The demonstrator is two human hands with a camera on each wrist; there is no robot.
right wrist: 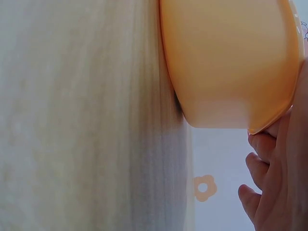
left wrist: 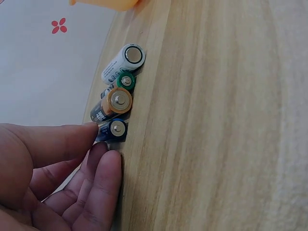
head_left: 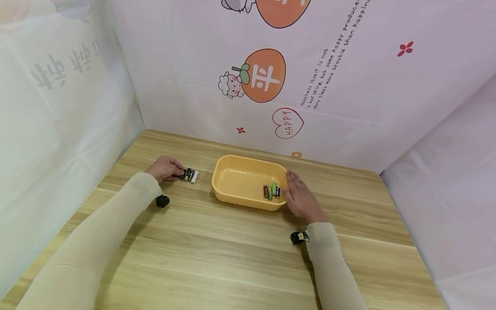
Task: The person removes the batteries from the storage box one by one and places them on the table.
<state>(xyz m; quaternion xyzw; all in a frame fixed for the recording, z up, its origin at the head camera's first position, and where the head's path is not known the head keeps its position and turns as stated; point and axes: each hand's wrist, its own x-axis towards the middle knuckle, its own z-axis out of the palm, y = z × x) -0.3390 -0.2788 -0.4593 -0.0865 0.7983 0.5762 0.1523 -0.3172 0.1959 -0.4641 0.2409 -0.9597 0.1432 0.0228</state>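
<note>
At the left of the table a short row of batteries lies side by side. My left hand (head_left: 165,168) is at the row's left end, thumb and fingertips pinching a dark blue battery (left wrist: 113,130). Beside it in the left wrist view are a black battery with a copper-coloured end (left wrist: 107,109), a green-ended battery (left wrist: 126,82) and a white battery (left wrist: 118,66). My right hand (head_left: 303,199) rests with extended fingers along the right rim of a yellow plastic tub (head_left: 232,199). Inside the tub's right end lie several batteries, among them a red one (head_left: 265,191) and a bright green one (head_left: 274,188).
The wood-grain table (head_left: 209,254) ends at a printed white cloth (head_left: 186,99) standing close behind the tub. More cloth hangs at the left and right sides. Bare tabletop shows between the battery row and the tub.
</note>
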